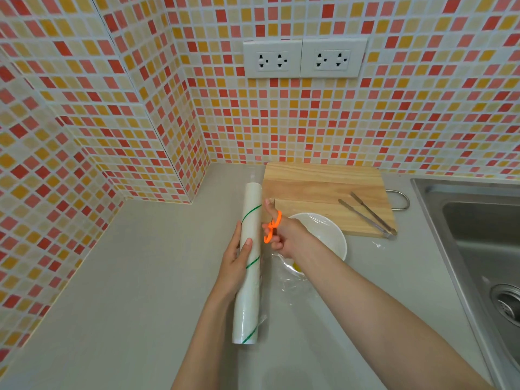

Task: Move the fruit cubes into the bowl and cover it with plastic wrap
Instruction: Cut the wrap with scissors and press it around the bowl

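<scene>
My left hand [235,266] grips a long white roll of plastic wrap [250,249] with thin green stripes, held lengthwise over the counter. My right hand [281,235] is closed on orange-handled scissors [272,227] right beside the roll, its thumb pointing up. A clear sheet of wrap [292,280] stretches from the roll over a white bowl [334,240], which sits just right of my right hand. A bit of yellow fruit [297,267] shows through the film near the bowl's near rim; my right forearm hides part of the bowl.
A wooden cutting board [318,184] lies behind the bowl against the tiled wall, with metal tongs [368,213] on its right part. A steel sink [478,237] is at the right. Grey counter [140,277] spreads left and toward me. Two wall sockets [304,59] are above.
</scene>
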The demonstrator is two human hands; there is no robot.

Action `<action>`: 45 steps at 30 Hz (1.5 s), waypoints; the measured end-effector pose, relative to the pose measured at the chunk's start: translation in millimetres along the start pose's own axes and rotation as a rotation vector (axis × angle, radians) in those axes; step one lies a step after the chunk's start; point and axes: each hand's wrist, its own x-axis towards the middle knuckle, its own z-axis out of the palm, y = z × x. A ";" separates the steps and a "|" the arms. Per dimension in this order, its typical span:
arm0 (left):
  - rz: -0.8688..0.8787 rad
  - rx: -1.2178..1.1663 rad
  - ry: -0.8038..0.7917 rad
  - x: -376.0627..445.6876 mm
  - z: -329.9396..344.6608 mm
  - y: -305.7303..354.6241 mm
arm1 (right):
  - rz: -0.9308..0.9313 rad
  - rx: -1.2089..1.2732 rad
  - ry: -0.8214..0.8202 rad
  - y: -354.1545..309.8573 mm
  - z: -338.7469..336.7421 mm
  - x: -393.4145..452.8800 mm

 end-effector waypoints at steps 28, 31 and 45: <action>0.022 0.016 0.069 18.3 -21.7 -8.5 | 0.188 -0.127 -0.229 -5.2 12.1 -11.3; 0.032 -0.016 0.061 15.6 -26.3 -10.4 | 0.175 -0.082 -0.173 -14.7 10.1 -6.4; -0.001 -0.094 0.096 11.7 -38.7 -16.2 | 0.094 -0.037 -0.128 -26.3 5.8 13.5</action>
